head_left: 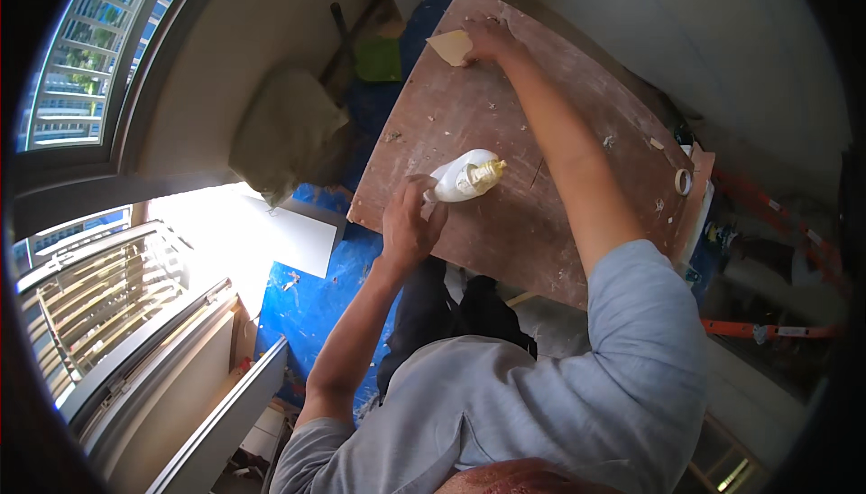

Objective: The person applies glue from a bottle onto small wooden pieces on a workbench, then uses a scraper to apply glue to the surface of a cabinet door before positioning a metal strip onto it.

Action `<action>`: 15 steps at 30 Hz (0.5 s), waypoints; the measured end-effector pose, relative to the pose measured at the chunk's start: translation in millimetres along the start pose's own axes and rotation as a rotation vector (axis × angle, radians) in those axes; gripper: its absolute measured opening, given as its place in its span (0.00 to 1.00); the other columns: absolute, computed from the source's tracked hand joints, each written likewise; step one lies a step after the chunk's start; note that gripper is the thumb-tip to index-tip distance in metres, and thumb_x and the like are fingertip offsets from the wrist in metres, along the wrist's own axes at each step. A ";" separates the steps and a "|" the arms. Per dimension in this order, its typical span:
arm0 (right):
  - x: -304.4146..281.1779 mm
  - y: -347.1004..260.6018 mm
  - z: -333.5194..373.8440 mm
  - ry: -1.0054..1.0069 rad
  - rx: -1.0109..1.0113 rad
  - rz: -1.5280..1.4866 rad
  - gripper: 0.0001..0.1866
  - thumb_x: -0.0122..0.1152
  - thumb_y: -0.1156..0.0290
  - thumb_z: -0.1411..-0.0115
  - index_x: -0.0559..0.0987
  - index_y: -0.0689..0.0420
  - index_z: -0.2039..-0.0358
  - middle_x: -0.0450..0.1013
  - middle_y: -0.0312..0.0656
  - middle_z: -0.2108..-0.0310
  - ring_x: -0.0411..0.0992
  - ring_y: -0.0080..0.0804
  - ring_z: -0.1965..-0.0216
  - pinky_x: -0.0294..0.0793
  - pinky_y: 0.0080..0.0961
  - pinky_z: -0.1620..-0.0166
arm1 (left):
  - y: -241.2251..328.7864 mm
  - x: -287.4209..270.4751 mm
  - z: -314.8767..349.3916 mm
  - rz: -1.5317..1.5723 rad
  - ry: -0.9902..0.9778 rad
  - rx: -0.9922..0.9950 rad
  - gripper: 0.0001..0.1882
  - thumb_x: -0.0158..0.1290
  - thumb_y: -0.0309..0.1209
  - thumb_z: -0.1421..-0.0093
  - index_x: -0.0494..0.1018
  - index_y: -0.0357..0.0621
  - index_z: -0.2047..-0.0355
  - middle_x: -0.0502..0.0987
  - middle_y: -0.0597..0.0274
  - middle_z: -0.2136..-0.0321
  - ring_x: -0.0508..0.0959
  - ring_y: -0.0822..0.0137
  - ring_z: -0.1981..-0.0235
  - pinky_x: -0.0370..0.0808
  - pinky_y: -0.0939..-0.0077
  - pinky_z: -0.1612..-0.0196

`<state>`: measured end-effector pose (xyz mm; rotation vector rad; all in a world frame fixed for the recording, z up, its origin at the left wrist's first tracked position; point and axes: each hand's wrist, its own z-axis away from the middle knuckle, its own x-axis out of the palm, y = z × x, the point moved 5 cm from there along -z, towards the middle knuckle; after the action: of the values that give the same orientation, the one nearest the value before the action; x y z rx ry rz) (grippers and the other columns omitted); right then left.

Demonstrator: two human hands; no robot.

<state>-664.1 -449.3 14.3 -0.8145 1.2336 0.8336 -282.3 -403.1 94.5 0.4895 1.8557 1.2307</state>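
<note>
A white squeeze bottle (451, 183) is tilted above the near part of a reddish-brown work board (505, 133). My left hand (411, 223) is closed around its lower end. The bottle's yellowish, crusted nozzle points right, away from my palm. My right arm stretches across the board to its far end. There my right hand (490, 40) grips a small pale flat piece (448, 46) by its right side. Some of the right fingers are hidden behind the hand, and the piece's material is unclear.
Small scraps and dust lie on the board. A tape roll (683, 182) sits at its right edge. Blue sheeting (325, 286) covers the floor at left, near a bulky sack (290, 129) and a green dustpan (377, 59). An orange ladder (767, 330) is at right.
</note>
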 end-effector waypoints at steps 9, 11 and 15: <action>-5.8 49.9 45.3 0.049 0.077 -0.507 0.23 0.76 0.54 0.56 0.80 0.60 0.69 0.80 0.50 0.68 0.79 0.46 0.64 0.75 0.38 0.62 | -6.8 -0.6 -4.8 -0.055 -0.143 -0.059 0.32 0.66 0.24 0.49 0.68 0.42 0.44 0.75 0.48 0.50 0.78 0.47 0.51 0.77 0.59 0.50; -30.2 28.2 111.3 0.260 0.127 -0.690 0.21 0.69 0.55 0.49 0.79 0.64 0.70 0.77 0.51 0.71 0.76 0.47 0.68 0.73 0.40 0.63 | -12.9 6.1 -1.4 0.149 -0.142 -0.101 0.33 0.66 0.25 0.47 0.66 0.40 0.41 0.74 0.48 0.49 0.77 0.51 0.48 0.75 0.60 0.46; -28.5 54.7 312.3 0.316 0.363 -0.820 0.21 0.66 0.57 0.45 0.79 0.66 0.67 0.77 0.53 0.71 0.75 0.46 0.71 0.72 0.39 0.64 | -14.8 19.9 6.2 0.197 -0.217 -0.165 0.36 0.67 0.33 0.43 0.63 0.35 0.39 0.72 0.48 0.47 0.74 0.56 0.45 0.71 0.62 0.42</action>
<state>-573.8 -152.1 83.8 -1.0555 1.1251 -0.1850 -286.9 -392.3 71.8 0.6987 1.5375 1.3887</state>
